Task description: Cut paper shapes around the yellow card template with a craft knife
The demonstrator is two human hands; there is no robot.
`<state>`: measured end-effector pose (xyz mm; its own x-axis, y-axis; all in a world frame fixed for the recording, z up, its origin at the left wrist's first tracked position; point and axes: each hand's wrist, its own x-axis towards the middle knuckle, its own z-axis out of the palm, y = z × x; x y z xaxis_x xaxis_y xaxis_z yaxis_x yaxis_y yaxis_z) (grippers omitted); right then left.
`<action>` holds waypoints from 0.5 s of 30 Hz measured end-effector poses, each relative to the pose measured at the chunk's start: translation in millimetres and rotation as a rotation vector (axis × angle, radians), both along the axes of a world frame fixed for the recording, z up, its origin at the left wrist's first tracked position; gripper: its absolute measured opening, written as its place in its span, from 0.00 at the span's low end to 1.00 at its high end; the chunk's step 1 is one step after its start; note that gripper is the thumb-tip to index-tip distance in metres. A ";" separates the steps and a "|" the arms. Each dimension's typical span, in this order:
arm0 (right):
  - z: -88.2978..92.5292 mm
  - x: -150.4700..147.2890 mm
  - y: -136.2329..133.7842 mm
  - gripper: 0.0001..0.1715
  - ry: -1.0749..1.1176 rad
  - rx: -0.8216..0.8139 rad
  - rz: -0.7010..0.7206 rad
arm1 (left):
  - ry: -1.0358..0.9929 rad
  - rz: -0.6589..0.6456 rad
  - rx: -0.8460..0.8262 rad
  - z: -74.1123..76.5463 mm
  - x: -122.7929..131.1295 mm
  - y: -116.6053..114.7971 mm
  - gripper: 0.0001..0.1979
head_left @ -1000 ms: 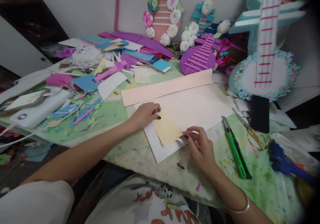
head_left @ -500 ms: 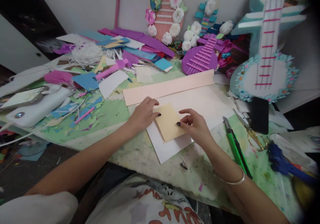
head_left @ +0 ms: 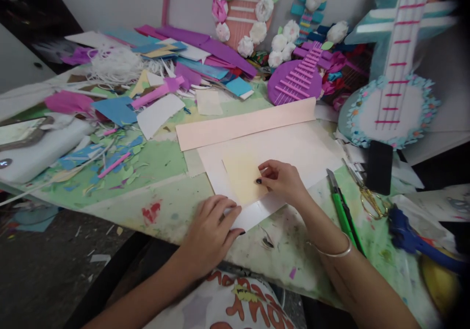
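Yellow paper [head_left: 240, 177] (head view): lying on the white sheet [head_left: 308, 148]; looks light, bendy, prob creases easily, so edges are the safest hold
Left hand [head_left: 216, 228]: fingers loosely spread by its near corner
Right hand [head_left: 281, 179]: at its right edge, can't tell if pinching
Count: one yellow paper, one white sheet, one peach strip [head_left: 246, 123], one green cutter [head_left: 344, 216]

A green cutter [head_left: 344, 216] lies on the right of the bench [head_left: 161, 160], near gold-handled scissors [head_left: 370, 202] and a black phone [head_left: 379, 168]. Beyond stands a pale teal instrument model [head_left: 375, 57]; a purple one [head_left: 292, 80] sits at the far middle. White string [head_left: 113, 67] tangles far left, and a pink stick [head_left: 114, 165] lies nearer.
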<state>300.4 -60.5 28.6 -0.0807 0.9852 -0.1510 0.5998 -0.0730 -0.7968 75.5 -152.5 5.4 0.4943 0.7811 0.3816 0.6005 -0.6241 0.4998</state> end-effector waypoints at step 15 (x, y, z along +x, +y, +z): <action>2.5 -6.8 -31.7 0.11 -0.195 0.145 0.055 | 0.000 -0.056 0.142 -2.1 -5.4 -9.5 0.09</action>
